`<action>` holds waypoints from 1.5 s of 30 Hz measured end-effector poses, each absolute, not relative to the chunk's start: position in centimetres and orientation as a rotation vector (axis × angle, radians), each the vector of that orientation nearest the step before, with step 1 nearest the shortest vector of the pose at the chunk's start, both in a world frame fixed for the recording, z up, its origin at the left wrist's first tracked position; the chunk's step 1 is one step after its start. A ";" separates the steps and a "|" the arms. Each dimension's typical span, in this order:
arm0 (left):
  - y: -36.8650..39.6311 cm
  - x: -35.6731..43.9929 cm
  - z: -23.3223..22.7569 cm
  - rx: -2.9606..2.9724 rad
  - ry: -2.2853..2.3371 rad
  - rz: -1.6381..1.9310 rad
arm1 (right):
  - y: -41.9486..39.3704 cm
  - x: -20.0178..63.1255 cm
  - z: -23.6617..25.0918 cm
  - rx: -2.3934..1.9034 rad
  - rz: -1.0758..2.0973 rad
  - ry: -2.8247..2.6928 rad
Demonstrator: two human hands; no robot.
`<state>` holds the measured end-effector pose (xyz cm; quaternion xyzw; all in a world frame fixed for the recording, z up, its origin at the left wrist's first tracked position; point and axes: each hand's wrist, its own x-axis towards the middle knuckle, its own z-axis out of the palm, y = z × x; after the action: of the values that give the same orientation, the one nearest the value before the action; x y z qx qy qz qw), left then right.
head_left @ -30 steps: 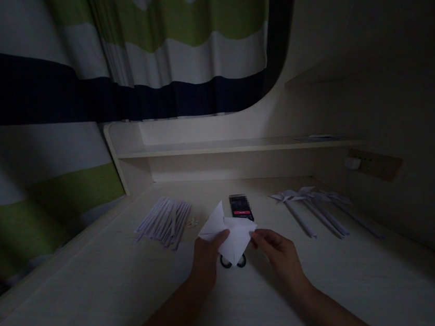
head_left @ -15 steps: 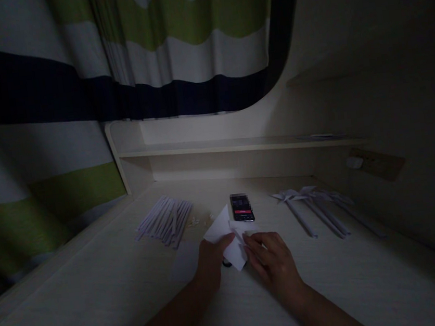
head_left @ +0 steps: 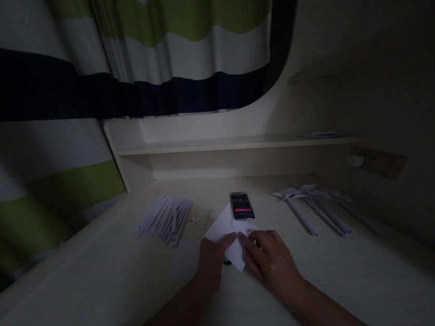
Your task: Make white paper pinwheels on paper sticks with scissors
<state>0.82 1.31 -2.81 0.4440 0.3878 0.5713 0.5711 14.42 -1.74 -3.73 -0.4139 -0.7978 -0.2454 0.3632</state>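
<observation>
A white paper sheet (head_left: 221,226) with cut or folded flaps is held between both hands above the desk. My left hand (head_left: 211,257) grips it from the left, thumb pressed on top near its middle. My right hand (head_left: 270,255) pinches a flap on the right, its fingertips almost meeting the left thumb at the centre. Under the paper, a small dark object (head_left: 227,261) shows only in part, too hidden to name. Another flat paper sheet (head_left: 183,260) lies on the desk beside my left hand.
A bundle of rolled paper sticks (head_left: 164,218) lies at the left, near some small pale bits (head_left: 194,220). Several paper pinwheels on sticks (head_left: 308,202) lie at the right. A phone (head_left: 242,207) is beyond the hands. Behind runs a shelf (head_left: 215,145); a wall socket (head_left: 378,161) is at right.
My right fingers have moved left, bringing a paper flap to the sheet's centre beside the left thumb. My left hand has stayed nearly still. The view has shifted slightly.
</observation>
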 end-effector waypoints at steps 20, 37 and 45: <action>1.3 0.9 -2.6 1.086 0.948 1.300 | -2.0 14.5 -3.5 -1.106 -0.851 -2.096; 1.2 1.0 -2.6 1.025 0.857 1.304 | -2.5 14.6 -3.2 -1.046 -0.866 -1.958; 1.1 0.9 -2.7 1.047 0.885 1.279 | -2.4 14.5 -3.2 -1.087 -0.903 -2.032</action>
<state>0.93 1.10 -2.69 0.4502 0.3804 0.5498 0.5919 14.52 -2.45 -3.24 -0.4150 -0.7758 -0.3447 0.3272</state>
